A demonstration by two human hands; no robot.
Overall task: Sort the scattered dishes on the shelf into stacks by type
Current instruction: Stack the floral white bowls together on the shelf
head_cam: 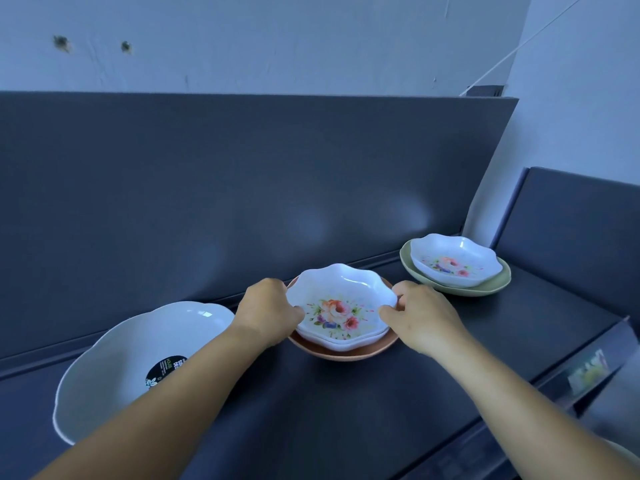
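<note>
Two nested white floral bowls (341, 299) with wavy rims sit in an orange plate (346, 355) at the middle of the dark shelf. My left hand (266, 311) grips the bowls' left rim, and my right hand (420, 317) pinches the right rim, thumb on the inside. To the right, another floral bowl (453, 259) lies in a pale green plate (491, 287). A large white bowl (138, 362) with a black round label stands at the left, partly behind my left forearm.
The dark shelf (381, 410) has a tall dark back panel (242, 185) close behind the dishes and a side panel (571, 230) at the right. Its front edge runs diagonally at the lower right. A pale wall rises above.
</note>
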